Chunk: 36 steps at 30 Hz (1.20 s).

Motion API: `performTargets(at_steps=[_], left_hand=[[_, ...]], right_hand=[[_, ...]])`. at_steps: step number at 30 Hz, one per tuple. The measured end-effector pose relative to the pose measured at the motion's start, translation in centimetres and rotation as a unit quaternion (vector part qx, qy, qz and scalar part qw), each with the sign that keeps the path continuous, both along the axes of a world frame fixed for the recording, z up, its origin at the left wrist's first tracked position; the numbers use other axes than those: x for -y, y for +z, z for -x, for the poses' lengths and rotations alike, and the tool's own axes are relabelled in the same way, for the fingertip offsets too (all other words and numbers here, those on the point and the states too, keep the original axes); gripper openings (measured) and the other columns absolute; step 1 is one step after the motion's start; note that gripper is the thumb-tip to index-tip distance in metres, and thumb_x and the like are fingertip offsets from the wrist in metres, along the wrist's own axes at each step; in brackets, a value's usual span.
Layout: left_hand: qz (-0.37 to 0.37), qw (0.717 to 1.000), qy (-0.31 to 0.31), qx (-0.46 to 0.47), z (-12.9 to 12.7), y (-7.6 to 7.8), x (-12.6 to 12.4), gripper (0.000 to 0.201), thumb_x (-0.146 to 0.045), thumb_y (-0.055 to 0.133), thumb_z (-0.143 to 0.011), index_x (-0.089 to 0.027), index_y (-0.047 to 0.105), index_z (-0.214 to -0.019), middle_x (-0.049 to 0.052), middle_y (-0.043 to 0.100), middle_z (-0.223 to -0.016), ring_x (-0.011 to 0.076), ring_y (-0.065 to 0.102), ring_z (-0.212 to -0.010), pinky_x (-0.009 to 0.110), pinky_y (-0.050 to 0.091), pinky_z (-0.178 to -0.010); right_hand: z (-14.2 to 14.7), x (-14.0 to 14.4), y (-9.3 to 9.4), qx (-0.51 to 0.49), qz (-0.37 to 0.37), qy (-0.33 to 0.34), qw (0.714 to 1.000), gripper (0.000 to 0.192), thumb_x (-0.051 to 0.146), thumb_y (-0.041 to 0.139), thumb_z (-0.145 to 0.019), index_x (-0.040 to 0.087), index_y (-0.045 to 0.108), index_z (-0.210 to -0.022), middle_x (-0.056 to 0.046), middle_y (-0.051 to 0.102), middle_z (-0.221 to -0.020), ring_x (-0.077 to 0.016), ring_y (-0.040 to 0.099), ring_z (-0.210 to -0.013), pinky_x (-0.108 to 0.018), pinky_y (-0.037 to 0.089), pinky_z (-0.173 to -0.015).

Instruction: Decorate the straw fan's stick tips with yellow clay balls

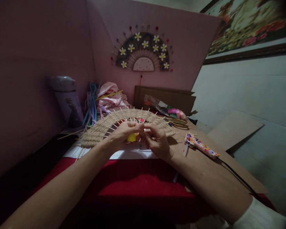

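Observation:
A half-round fan of woven straw-coloured cord (124, 119) with several thin wooden sticks poking out lies on the table in front of me. My left hand (122, 133) is curled over its middle and holds a small yellow piece (132, 137) against the palm. My right hand (156, 140) meets the left hand's fingertips, pinching something too small to make out. Both hands hover just above the fan's inner edge.
A patterned glue gun (201, 145) with a black cord lies to the right on brown cardboard. Scissors (178, 122) rest behind it. A finished flowered fan (143, 51) hangs on the pink wall. A jug (66, 100), coloured strips and cloth stand at back left.

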State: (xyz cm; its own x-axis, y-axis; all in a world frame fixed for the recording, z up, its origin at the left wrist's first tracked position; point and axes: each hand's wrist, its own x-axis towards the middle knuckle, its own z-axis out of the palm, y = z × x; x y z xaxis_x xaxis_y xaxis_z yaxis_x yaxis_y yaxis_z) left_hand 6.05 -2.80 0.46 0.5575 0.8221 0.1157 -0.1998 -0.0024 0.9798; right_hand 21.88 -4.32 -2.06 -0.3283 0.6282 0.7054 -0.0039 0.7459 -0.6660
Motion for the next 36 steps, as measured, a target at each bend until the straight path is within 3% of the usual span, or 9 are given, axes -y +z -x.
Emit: performTargets(at_steps=[7, 21, 36], left_hand=[[-0.016, 1.0, 0.005, -0.017, -0.13, 0.31, 0.31, 0.039, -0.051, 0.069, -0.071, -0.013, 0.057, -0.068, 0.003, 0.06, -0.052, 0.0066, 0.049, -0.04, 0.017, 0.03, -0.036], [0.041, 0.999, -0.023, 0.018, -0.15, 0.59, 0.79, 0.035, -0.045, 0.069, -0.073, -0.012, 0.058, -0.067, 0.0, 0.056, -0.051, 0.0081, 0.053, -0.044, 0.019, 0.041, -0.043], [0.019, 1.0, -0.01, 0.006, -0.22, 0.47, 0.63, 0.041, -0.052, 0.071, -0.068, -0.012, 0.06, -0.064, 0.001, 0.057, -0.051, 0.0073, 0.051, -0.043, 0.018, 0.038, -0.041]], right_hand=[[-0.05, 0.1, 0.01, 0.02, -0.009, -0.011, 1.0, 0.014, 0.024, 0.053, -0.089, 0.02, 0.056, -0.103, 0.002, 0.063, -0.064, -0.007, 0.055, -0.05, -0.017, 0.042, -0.045], [-0.11, 0.14, 0.05, 0.033, -0.047, -0.017, 0.998, 0.017, 0.023, 0.052, -0.09, 0.019, 0.056, -0.106, 0.0, 0.067, -0.068, -0.0081, 0.058, -0.054, -0.02, 0.047, -0.051], [-0.1, 0.3, 0.07, 0.033, -0.049, -0.029, 0.998, 0.016, 0.025, 0.052, -0.09, 0.02, 0.055, -0.105, 0.001, 0.066, -0.066, -0.0087, 0.059, -0.054, -0.019, 0.047, -0.051]])
